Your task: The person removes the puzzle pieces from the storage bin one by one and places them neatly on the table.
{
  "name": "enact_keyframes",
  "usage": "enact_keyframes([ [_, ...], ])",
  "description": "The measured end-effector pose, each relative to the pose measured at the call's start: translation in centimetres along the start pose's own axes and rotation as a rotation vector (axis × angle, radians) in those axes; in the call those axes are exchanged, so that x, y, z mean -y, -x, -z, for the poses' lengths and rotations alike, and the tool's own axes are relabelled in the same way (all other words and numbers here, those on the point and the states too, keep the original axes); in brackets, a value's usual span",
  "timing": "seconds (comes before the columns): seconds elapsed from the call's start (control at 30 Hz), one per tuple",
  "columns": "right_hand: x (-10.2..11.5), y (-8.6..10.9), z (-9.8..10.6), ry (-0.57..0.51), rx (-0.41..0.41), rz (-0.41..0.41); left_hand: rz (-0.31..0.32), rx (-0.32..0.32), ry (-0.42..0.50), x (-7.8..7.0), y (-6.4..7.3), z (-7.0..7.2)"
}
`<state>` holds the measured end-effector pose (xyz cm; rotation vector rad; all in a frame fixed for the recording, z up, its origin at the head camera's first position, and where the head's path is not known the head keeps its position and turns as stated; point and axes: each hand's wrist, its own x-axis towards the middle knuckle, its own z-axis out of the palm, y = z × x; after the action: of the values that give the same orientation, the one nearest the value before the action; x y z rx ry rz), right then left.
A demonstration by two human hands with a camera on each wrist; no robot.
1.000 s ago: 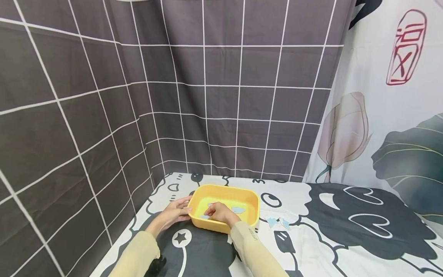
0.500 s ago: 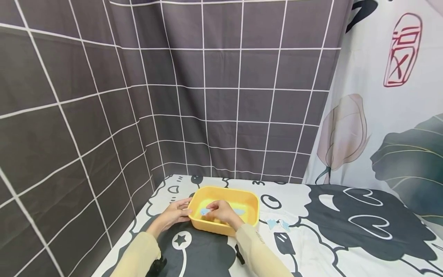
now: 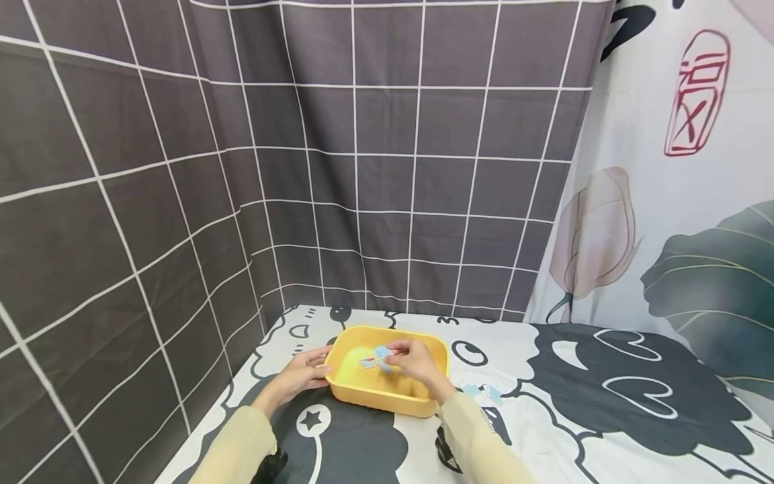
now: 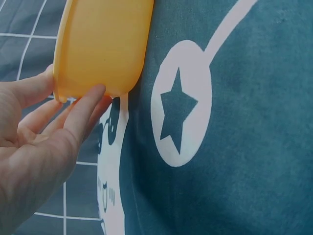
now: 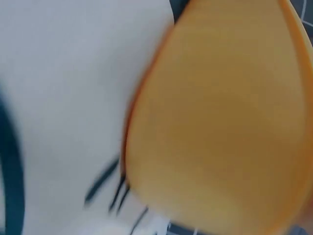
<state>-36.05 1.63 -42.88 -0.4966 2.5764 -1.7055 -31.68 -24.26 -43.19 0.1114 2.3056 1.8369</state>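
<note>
A yellow plastic basin (image 3: pixel 387 402) stands on the patterned cloth. My left hand (image 3: pixel 297 378) touches its left end from outside, fingers fairly straight; in the left wrist view, fingertips (image 4: pixel 96 93) lie against its wall and rim. Over the inside of the basin, my right hand (image 3: pixel 417 363) pinches a small flat light blue piece (image 3: pixel 382 351) between thumb and fingertips. Just below it shows another light blue piece (image 3: pixel 384 366), and a pale piece with a red mark (image 3: pixel 367 363) lies to the left. The right wrist view shows the basin's outer wall (image 5: pixel 215 117), blurred, with the fingers hidden.
Two more light blue pieces (image 3: pixel 493 394) lie on the cloth (image 3: pixel 544 437) right of the basin, close to my right wrist. A dark gridded curtain (image 3: pixel 387 168) hangs behind and to the left, and a white printed curtain (image 3: pixel 605 255) hangs at the right.
My right hand has moved right inside the basin and lifted a light blue piece. The loose pieces' layout in the basin looks different. My left hand stays at the basin's end.
</note>
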Motion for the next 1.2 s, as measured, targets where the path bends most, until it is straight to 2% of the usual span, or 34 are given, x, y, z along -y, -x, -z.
enact_keyframes([
  [0.23,-0.3,0.9,4.1,0.031,-0.117,-0.041,-0.007,0.009,-0.005,0.3,-0.1,0.1],
  [0.47,-2.0,2.6,8.9,0.077,-0.178,-0.053,-0.013,0.025,-0.004,0.3,0.2,0.2],
  [0.7,-4.0,4.7,13.0,0.122,-0.259,-0.173,-0.001,0.004,-0.004,0.0,0.0,0.0],
  [0.87,-5.0,5.9,14.9,0.153,-0.290,-0.225,-0.005,0.005,-0.004,-0.1,-0.2,0.1],
  [1.0,-5.8,6.8,16.0,0.177,-0.310,-0.247,-0.038,0.047,0.003,0.2,-0.2,0.4],
  [1.1,-6.5,7.5,16.7,0.197,-0.305,-0.259,-0.061,0.087,0.024,0.4,-0.1,0.7],
  [1.2,-7.0,8.2,17.1,0.196,-0.278,-0.258,-0.054,0.087,0.024,0.5,0.0,0.7],
])
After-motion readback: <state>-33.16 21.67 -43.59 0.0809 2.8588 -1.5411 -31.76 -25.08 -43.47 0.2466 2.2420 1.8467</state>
